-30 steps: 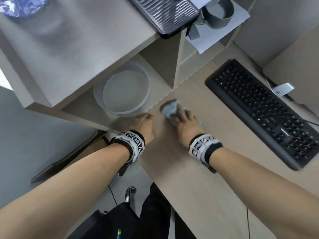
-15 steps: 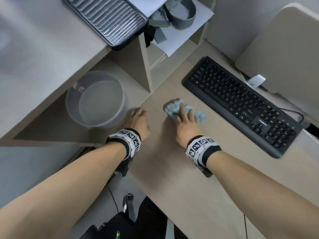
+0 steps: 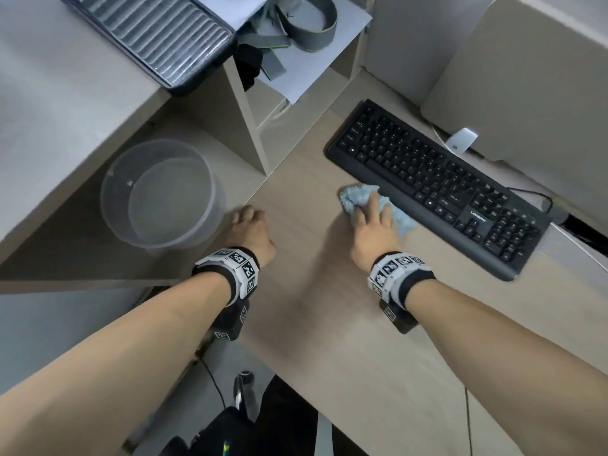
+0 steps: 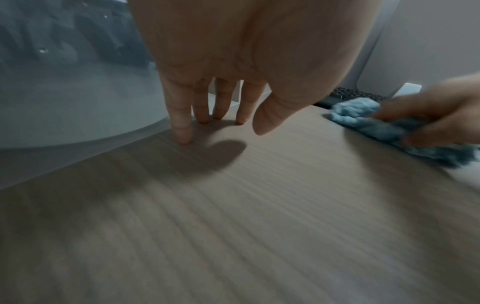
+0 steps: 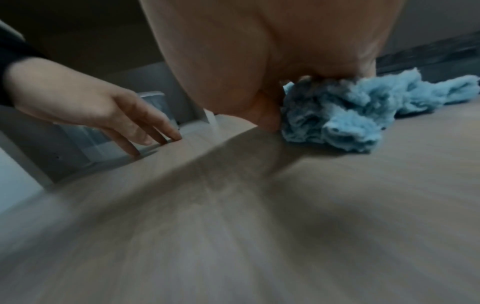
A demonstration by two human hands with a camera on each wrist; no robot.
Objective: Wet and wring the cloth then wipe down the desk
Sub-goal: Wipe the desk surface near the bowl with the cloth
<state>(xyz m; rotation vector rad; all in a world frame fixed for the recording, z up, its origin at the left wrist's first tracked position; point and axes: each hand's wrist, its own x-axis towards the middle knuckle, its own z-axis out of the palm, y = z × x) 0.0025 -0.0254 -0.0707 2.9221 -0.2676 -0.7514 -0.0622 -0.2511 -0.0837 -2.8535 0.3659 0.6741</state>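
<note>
The wood-grain surface is touched by the straight fingers of the left hand, which grasp nothing, just beside a clear round tub. Farther out, a fluffy, crumpled pale-blue cloth is pressed flat onto the surface under the extended fingers of the right hand, just before the black keyboard.

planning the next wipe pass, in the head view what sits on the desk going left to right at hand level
clear tub → left hand, fingertips on the desk → right hand pressing the blue cloth → black keyboard
</note>
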